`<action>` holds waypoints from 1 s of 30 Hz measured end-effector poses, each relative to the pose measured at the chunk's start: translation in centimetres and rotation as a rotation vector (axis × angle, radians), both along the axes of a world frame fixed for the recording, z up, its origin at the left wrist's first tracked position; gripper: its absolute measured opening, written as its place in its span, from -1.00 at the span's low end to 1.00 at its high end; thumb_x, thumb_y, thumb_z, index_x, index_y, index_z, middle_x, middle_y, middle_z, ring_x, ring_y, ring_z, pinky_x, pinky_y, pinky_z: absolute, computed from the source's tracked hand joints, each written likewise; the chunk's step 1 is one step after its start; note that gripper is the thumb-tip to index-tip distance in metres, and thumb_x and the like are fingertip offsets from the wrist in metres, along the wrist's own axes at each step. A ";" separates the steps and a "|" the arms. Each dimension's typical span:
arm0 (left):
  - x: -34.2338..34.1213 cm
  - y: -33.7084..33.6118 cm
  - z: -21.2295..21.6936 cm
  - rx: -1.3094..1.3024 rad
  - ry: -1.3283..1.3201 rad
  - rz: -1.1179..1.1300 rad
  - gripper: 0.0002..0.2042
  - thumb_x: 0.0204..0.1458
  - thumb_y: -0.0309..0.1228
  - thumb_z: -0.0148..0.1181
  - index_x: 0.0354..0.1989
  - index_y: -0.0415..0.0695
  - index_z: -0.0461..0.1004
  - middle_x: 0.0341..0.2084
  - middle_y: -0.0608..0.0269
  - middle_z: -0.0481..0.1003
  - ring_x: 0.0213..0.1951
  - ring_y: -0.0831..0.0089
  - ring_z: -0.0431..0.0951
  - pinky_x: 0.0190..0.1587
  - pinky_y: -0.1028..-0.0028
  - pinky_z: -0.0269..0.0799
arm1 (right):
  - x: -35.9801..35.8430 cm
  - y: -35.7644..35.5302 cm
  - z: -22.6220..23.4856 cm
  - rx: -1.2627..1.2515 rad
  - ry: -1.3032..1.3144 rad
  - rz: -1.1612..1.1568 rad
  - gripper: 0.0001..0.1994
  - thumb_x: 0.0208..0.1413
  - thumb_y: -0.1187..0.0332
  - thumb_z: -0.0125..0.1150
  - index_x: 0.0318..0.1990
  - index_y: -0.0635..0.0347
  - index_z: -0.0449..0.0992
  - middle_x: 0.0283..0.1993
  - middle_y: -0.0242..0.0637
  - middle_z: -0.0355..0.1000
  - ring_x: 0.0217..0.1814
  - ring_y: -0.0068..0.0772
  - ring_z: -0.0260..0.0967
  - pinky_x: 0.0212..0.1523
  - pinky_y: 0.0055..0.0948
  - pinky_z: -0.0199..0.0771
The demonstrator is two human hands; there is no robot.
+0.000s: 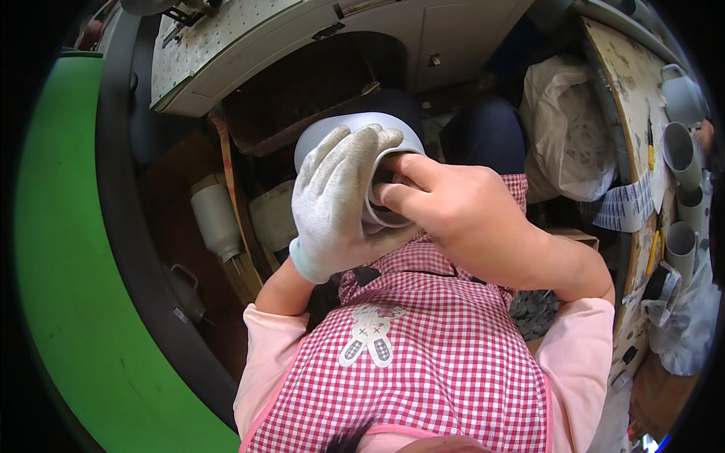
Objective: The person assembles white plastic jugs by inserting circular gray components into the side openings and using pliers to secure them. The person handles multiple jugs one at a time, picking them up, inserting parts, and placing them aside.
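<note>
A pale grey-white vessel (362, 121) with a rounded body and a round mouth sits in front of my lap. Its mouth is turned toward my right hand. My left hand (332, 189), in a white knit glove, wraps around the vessel from the left, its fingers over the top. Bare, my right hand (453, 196) reaches in from the right with curled fingers. Its thumb and forefinger are inside the mouth, and their tips are partly hidden. Whatever they pinch there cannot be made out.
A green conveyor belt (75, 249) runs along the left. On the worktable at right stand several grey cups (682, 151) and a grey-blue jug (683, 94), with a yellow-handled tool (652, 253) nearby. A plastic bag (566, 128) hangs beside the table. Below left lies a white bottle-shaped container (217, 219).
</note>
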State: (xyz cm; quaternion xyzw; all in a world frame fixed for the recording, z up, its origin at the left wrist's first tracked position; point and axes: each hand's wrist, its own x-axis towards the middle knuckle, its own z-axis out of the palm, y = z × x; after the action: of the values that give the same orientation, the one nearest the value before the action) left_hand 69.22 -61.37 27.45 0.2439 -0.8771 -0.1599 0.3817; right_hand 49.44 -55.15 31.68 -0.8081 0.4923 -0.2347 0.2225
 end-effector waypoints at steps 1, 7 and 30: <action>0.1 0.1 -0.1 0.003 0.015 0.000 -0.06 -0.32 -0.20 0.67 0.30 -0.36 0.36 0.09 0.00 0.59 0.15 0.03 0.60 0.30 0.10 0.41 | 0.8 0.1 -0.3 -0.045 0.041 -0.028 -0.65 -0.08 0.55 0.33 -0.05 0.21 0.60 0.06 -0.18 0.55 -0.08 -0.16 0.63 -0.21 -0.31 0.67; 1.1 -0.2 -0.6 -0.026 0.024 0.016 -0.09 -0.36 -0.18 0.66 0.24 -0.35 0.42 0.08 -0.01 0.58 0.11 0.00 0.61 0.28 0.06 0.42 | 1.3 -1.6 -0.1 -0.256 0.144 0.103 -0.80 -0.07 0.48 0.32 -0.23 0.20 0.63 -0.27 -0.12 0.59 -0.33 -0.16 0.61 -0.35 -0.32 0.62; 6.0 -1.0 -5.8 1.541 1.027 -0.250 -0.45 0.23 -0.22 0.30 0.30 -0.27 0.35 0.08 0.13 0.57 0.04 0.36 0.65 0.04 0.31 0.67 | -4.7 -22.3 8.1 -0.624 0.045 -0.309 -0.56 0.29 -0.07 0.21 -0.27 0.15 0.72 -0.30 -0.10 0.58 -0.19 -0.14 0.49 -0.07 -0.23 0.46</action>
State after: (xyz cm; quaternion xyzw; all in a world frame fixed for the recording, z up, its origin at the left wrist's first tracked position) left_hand 75.18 -62.39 21.67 0.2332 -0.2729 -0.8255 0.4355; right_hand 44.73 -77.43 39.75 -0.7580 0.5183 -0.3869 -0.0843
